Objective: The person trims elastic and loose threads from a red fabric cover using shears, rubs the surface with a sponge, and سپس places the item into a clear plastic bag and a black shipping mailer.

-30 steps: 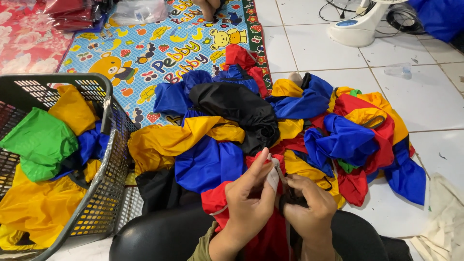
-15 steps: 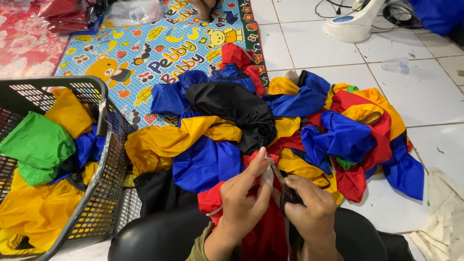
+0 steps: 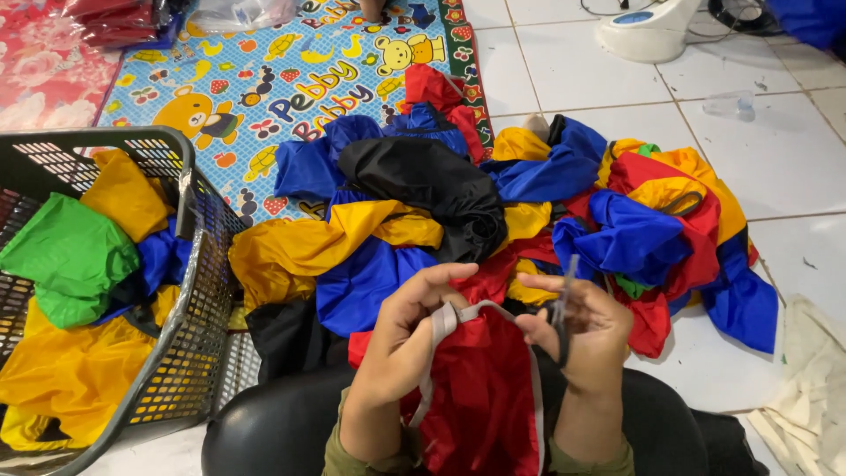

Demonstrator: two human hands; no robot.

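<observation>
A red cloth bag with a grey strap along its edge lies in my lap. My left hand pinches the grey strap near its top corner. In my right hand is a small pair of dark snips, blades pointing up, close to the strap's right end. Just beyond both hands lies a heap of cloth pieces in blue, yellow, red and black.
A dark plastic basket at the left holds green, yellow and blue cloth. A colourful play mat covers the white tiled floor behind the heap. A white device stands at the back right, and cream cloth lies at the right edge.
The grey strap has been pulled up and out into a loop between my hands. My right hand has lifted the snips a little higher.
</observation>
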